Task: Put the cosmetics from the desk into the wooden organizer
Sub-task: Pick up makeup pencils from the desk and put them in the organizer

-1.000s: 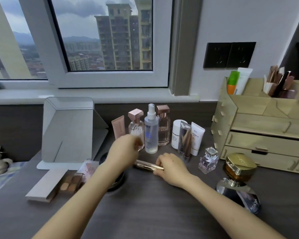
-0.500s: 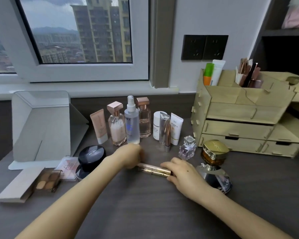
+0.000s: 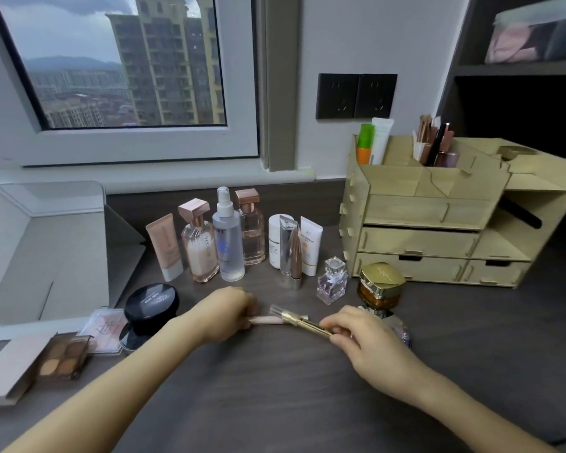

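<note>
Both hands meet low over the middle of the dark tabletop (image 3: 275,387), nearer its front edge than its back; the left hand (image 3: 224,313) is curled around the pale pink end of a slim cosmetic tube (image 3: 294,320), its fingers clenched on that part; the right hand (image 3: 363,338) pinches the gold end of the same tube between fingers (image 3: 335,325) and thumb; the tube lies nearly level between the two hands, just above or on the surface, and which cannot be told.

Behind the hands, toward the back edge, a row of cosmetics stands upright: a beige tube (image 3: 165,246), a pink-capped perfume bottle (image 3: 199,243), a clear spray bottle (image 3: 227,237), a second perfume bottle (image 3: 251,230), and white tubes (image 3: 309,245); a small square glass bottle (image 3: 332,282) and a gold-lidded amber jar (image 3: 381,286) stand nearer the right hand.

The wooden organizer (image 3: 438,220) sits at the back right corner, with tubes and brushes already in its top compartments; a black compact (image 3: 151,305) and an eyeshadow palette (image 3: 62,358) lie toward the left edge, in front of a white folding mirror (image 3: 46,250).
</note>
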The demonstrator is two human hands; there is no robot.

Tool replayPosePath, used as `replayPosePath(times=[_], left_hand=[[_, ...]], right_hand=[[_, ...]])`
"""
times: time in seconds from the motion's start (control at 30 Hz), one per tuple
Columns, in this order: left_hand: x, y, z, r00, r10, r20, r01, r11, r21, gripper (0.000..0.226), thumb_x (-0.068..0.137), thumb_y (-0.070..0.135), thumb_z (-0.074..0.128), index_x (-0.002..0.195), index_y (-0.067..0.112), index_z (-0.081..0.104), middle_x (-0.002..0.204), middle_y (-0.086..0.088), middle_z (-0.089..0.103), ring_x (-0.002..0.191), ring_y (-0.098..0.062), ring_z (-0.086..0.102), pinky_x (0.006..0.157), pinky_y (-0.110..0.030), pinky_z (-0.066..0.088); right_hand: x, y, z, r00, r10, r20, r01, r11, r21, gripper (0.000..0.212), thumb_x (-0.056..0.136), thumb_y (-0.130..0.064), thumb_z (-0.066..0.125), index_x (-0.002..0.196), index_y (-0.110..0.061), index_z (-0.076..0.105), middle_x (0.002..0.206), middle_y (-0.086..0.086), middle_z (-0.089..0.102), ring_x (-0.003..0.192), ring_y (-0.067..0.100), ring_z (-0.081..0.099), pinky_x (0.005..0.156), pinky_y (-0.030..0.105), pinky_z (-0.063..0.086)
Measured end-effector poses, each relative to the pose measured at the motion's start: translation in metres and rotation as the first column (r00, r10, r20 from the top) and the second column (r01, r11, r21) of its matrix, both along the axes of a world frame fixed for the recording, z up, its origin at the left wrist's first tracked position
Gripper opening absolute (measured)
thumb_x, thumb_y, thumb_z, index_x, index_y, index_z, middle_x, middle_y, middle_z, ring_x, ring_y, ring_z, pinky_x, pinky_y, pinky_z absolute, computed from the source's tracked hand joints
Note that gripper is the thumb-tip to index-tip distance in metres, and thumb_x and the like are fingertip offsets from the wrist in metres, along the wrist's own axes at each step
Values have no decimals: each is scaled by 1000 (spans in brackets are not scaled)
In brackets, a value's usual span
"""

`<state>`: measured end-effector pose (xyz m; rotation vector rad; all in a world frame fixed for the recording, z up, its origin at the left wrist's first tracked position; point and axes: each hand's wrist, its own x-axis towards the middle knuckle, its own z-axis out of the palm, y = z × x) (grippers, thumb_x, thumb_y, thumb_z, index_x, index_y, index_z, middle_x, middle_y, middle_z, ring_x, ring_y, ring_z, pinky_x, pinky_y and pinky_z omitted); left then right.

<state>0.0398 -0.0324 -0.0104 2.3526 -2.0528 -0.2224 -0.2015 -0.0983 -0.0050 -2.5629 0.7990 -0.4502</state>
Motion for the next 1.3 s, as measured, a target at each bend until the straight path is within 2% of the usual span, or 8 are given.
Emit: replayPosePath(times=[0.07, 0.13, 0.27, 0.4, 0.5, 0.6, 0.93, 1.3], left_hand=[[1, 0, 3, 1000, 20, 0, -20, 1000, -10, 14, 85, 19, 55, 96, 12, 61, 101, -5, 62, 96, -25, 56, 73, -27, 36], [2, 0, 7, 999, 42, -32, -43, 998, -48, 13, 84, 18, 55, 93, 12, 62, 89, -1, 60, 86, -22, 55, 67, -27, 37], [5, 2, 23, 979, 29, -202, -60, 987, -147, 10, 84, 18, 61, 75, 22, 57, 74, 9, 58, 69, -9, 52, 56, -9, 34], [-1, -3, 47, 870, -21, -492, -115, 963, -244, 13, 83, 17, 66, 72, 24, 61, 64, 6, 63, 58, -1, 55, 63, -17, 45], [-15, -20, 65, 764, -87, -639, -188, 918, -350, 10, 82, 13, 67, 75, 20, 64, 65, 3, 64, 56, 1, 55, 57, -11, 43], [-33, -45, 85, 635, -166, -755, -286, 857, -429, 6, 82, 10, 66, 78, 13, 65, 66, 1, 64, 55, -3, 56, 55, -12, 44], [-67, -125, 133, 527, -305, -793, -408, 728, -551, 5, 82, 17, 67, 82, 12, 66, 71, -5, 67, 66, -14, 60, 70, -31, 52], [-72, -169, 143, 492, -333, -804, -389, 742, -546, 11, 84, 14, 65, 90, 5, 65, 74, -6, 64, 64, -12, 58, 70, -31, 54]], right_hand=[[-9, -5, 13, 988, -67, 139, 20, 949, 313, 26, 91, -10, 56, 111, -25, 63, 93, -2, 61, 71, 4, 58, 67, 11, 45], [-17, -16, 24, 941, -169, 295, -56, 778, 625, 27, 89, 0, 56, 110, -16, 64, 91, 5, 63, 64, 8, 62, 63, 15, 51], [-34, -46, 52, 785, -356, 507, -304, 493, 816, 55, 55, -20, 87, 103, 0, 70, 80, 9, 64, 64, 12, 63, 62, 24, 57], [-46, -67, 89, 652, -469, 596, -281, 581, 764, 23, 75, -9, 65, 97, -2, 67, 72, 8, 62, 63, 12, 65, 66, 25, 60], [-47, -85, 113, 628, -458, 629, 22, 819, 573, 15, 90, -3, 53, 95, -11, 64, 72, 2, 67, 66, 9, 64, 66, 21, 57], [-42, -122, 135, 588, -447, 674, 293, 895, 337, 11, 86, -5, 58, 91, -14, 64, 78, 7, 67, 69, 13, 58, 61, 32, 50], [-1, -277, 162, 522, -679, 516, 763, 642, 73, 15, 90, -12, 53, 98, -1, 60, 99, 20, 66, 90, 35, 65, 78, 48, 56], [17, -308, 152, 550, -815, 183, 834, 548, -67, 16, 81, -6, 59, 96, -1, 62, 100, 16, 65, 93, 32, 62, 63, 30, 43]])
